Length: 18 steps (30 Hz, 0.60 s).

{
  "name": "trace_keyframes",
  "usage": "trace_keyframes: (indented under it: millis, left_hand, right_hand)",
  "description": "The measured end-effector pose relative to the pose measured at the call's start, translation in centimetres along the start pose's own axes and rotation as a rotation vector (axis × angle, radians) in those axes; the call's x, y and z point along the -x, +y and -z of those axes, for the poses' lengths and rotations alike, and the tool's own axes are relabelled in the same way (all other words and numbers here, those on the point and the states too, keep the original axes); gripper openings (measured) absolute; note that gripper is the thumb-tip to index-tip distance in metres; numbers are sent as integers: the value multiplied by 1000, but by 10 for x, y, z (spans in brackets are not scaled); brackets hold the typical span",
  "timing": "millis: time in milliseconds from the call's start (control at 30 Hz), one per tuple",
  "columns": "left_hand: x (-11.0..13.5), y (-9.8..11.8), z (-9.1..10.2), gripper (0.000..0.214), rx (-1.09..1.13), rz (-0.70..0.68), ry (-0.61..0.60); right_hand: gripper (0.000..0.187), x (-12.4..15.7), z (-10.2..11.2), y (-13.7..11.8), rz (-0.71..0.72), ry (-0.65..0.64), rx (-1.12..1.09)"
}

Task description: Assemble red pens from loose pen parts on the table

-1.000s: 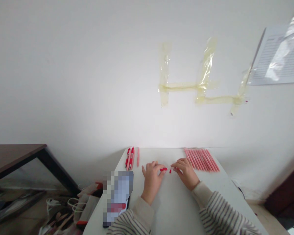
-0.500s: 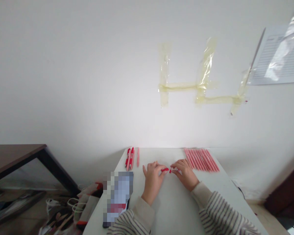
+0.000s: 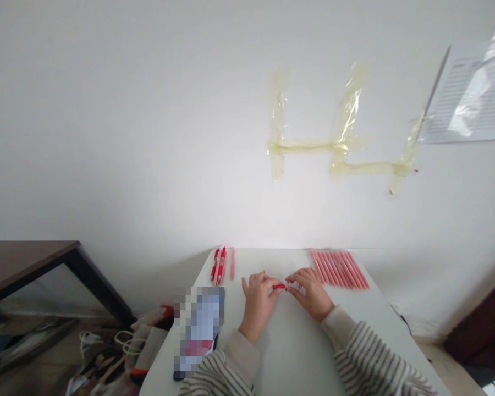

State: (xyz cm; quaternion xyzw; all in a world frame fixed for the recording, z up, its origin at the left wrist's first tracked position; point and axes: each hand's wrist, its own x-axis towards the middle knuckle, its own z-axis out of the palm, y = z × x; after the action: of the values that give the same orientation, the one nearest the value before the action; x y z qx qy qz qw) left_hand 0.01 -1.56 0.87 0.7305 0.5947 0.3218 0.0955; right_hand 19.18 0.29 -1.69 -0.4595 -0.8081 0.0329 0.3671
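Note:
My left hand (image 3: 257,308) is closed, thumb and fingertips pinching a short red pen barrel (image 3: 278,286) just above the table. Facing it, my right hand (image 3: 312,294) pinches a small red pen piece (image 3: 286,287) at the barrel's right end. Whether the two parts touch or are joined is too small to make out. More red shows beneath my right fingers, mostly hidden. Beyond my left hand lie several red and pink pens (image 3: 219,268) in a bunch, with a single pink pen (image 3: 232,264) beside them.
Several pink pens (image 3: 339,269) lie side by side at the table's back right. A blurred-out, dark-edged flat object (image 3: 202,330) rests along the left edge of the white table (image 3: 297,352). Bags and cords (image 3: 127,346) are on the floor at left, below a brown desk (image 3: 28,258).
The small red piece in my right hand has moved left and tilted toward the barrel, closing the gap between them. My left hand has hardly moved.

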Motion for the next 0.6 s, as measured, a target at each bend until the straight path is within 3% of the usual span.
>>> trace_keyframes:
  millis: [233, 600]
  left_hand:
    - [-1, -5, -3, 19, 15, -4, 6]
    - [-1, -7, -1, 19, 0, 42, 18]
  right_hand:
    - [8, -1, -1, 2, -34, 10, -19]
    - [11, 1, -3, 8, -54, 30, -56]
